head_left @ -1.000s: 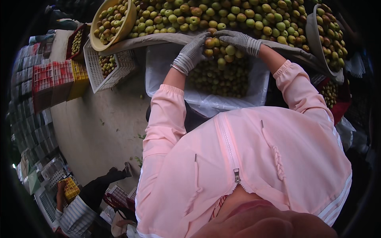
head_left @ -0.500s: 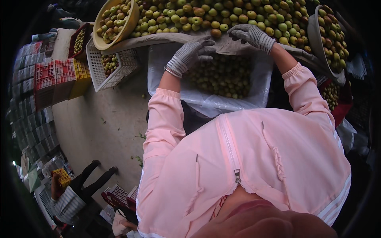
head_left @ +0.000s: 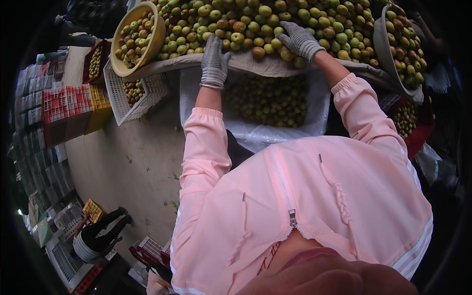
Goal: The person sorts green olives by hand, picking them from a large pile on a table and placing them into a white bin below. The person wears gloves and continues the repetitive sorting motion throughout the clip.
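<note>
A broad heap of small round green and reddish-brown fruits, like jujubes, lies on a surface covered with grey-brown cloth. At the heap's front edge, my left hand reaches forward in a grey striped glove, fingers stretched out against the fruits. Gloved the same way, my right hand rests on fruits further right, its fingers extended and apart. Neither hand visibly grips a fruit. Below the cloth's edge, between my arms, stands a container lined with clear plastic, with many more fruits inside in shadow.
A yellow basin of fruits sits at the heap's left, a grey basin at its right. White, red and yellow crates stand on the left floor. A person holds a yellow crate at lower left.
My left hand has moved forward and left from over the lined container to the heap's edge. My right hand has shifted left onto the fruits. The person at lower left has moved.
</note>
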Motion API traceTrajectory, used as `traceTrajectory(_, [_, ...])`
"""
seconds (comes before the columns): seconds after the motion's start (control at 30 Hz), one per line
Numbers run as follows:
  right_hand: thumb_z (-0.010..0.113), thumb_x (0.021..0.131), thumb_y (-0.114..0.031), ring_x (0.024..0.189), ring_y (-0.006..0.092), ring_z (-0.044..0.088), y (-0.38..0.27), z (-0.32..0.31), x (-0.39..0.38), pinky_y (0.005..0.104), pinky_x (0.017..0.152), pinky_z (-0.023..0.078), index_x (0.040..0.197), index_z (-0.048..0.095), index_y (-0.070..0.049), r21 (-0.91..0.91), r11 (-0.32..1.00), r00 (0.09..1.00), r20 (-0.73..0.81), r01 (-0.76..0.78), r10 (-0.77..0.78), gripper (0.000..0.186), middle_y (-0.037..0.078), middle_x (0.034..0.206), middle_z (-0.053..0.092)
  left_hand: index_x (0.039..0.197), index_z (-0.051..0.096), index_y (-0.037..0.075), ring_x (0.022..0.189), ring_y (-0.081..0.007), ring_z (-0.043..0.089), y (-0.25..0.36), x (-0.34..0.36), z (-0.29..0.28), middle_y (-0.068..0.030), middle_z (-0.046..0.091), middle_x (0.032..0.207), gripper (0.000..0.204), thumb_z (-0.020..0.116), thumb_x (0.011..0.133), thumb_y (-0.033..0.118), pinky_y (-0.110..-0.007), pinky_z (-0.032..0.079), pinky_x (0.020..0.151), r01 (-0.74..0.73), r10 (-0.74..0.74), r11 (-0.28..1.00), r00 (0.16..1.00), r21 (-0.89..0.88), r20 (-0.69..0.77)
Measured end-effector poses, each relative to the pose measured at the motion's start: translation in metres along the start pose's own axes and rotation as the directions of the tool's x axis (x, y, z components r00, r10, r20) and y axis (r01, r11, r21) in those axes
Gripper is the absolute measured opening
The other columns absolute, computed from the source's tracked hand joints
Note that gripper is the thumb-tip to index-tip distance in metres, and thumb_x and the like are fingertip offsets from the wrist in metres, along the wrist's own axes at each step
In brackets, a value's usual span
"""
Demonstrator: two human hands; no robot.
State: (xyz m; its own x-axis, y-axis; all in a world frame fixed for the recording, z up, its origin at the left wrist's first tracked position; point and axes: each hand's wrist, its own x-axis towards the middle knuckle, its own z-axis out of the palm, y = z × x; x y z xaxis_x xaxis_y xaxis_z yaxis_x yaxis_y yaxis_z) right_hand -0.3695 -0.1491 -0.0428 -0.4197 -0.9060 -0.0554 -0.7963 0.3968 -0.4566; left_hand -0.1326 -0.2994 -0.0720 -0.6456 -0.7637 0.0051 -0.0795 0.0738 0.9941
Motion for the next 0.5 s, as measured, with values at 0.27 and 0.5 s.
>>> traceTrajectory(0.27, [0.056,0.085,-0.038,0.12,0.0269,0.045,-0.062,0.04,-0.003,0.0455,0.096,0.039,0.127,0.049,-0.012,-0.113,0.959,0.965,-0.023,0.258,-0.262,0.05,0.008,0.134,0.043,0.136,0.038,0.009,0.132,-0.0236,0.034,0.013,-0.012,0.008,-0.0097,0.034,0.143,0.057,0.062,0.085,0.013,-0.035,0.032,0.106,0.21,-0.312,0.795,0.946,-0.568,-0.086])
traceTrajectory(0.5, [0.062,0.081,-0.032,0.116,0.0232,0.048,-0.067,0.016,-0.03,0.0404,0.091,0.042,0.109,0.063,-0.021,-0.232,0.792,0.822,0.073,0.565,-0.565,0.03,0.003,0.12,0.052,0.142,0.025,0.006,0.138,-0.0319,0.019,0.039,-0.024,0.007,-0.0176,0.021,0.149,0.064,0.057,0.091,0.029,-0.045,0.022,0.11,0.289,-0.391,0.685,0.92,-0.668,-0.003])
